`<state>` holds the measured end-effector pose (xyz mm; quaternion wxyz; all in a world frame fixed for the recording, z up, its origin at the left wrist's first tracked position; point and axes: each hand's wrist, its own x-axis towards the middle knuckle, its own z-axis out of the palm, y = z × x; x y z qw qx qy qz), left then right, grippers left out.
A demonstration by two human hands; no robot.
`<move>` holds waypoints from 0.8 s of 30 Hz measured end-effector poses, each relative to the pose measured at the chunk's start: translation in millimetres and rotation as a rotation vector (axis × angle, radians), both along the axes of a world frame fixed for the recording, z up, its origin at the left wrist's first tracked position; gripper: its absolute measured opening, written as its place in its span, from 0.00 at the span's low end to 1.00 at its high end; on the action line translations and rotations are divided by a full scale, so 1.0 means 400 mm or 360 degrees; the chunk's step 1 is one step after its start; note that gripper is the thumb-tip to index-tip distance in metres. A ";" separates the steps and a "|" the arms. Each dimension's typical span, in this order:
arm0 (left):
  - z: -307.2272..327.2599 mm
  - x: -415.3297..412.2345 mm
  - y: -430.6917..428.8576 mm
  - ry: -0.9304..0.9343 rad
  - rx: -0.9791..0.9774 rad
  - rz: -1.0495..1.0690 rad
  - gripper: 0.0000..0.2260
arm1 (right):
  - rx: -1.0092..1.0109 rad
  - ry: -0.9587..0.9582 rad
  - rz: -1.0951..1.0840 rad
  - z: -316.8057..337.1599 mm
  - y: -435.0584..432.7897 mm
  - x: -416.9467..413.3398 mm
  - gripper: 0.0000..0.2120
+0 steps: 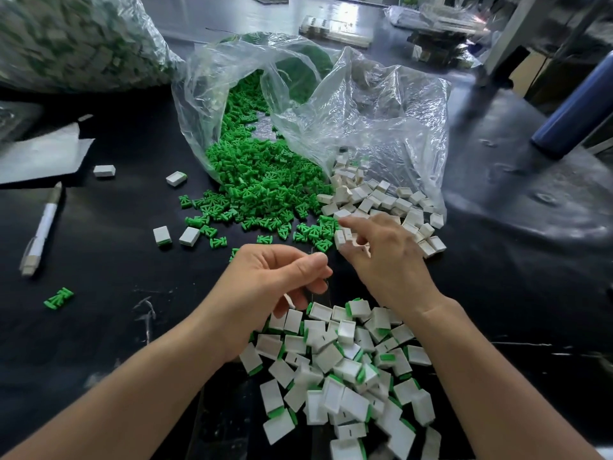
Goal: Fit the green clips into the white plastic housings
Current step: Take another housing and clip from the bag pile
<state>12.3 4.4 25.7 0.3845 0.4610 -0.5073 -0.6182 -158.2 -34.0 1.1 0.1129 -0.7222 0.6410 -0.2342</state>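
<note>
Black, scuffed worktop: clear bag at 12 o'clock spills green clips, loose white housings at 1 o'clock, assembled pieces heaped at 6 o'clock, pen at 9 o'clock, blue cylinder at 2 o'clock. Right hand grips a few white housings at that pile's edge. Left hand curled, thumb meeting forefinger, cannot tell if it holds anything.

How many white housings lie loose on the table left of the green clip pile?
4. A housing by the paper, another beside the clip bag, and two nearer, side by side. None looks hidden.
</note>
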 end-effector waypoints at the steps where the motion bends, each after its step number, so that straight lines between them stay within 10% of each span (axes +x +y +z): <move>1: -0.002 0.002 -0.003 0.0006 0.0005 0.0029 0.15 | 0.0020 0.0055 0.0009 -0.002 -0.001 0.002 0.20; 9: -0.007 0.005 -0.010 0.0032 0.0057 0.0134 0.08 | 0.0053 0.0028 0.0031 -0.007 -0.005 0.004 0.14; 16: -0.016 0.003 -0.019 0.0018 0.0102 0.0326 0.03 | 0.0162 -0.0926 0.0284 0.028 0.024 0.017 0.11; 24: -0.022 0.009 -0.023 0.0054 0.0073 0.0332 0.04 | 0.0113 -0.0959 0.0595 0.033 0.042 0.043 0.16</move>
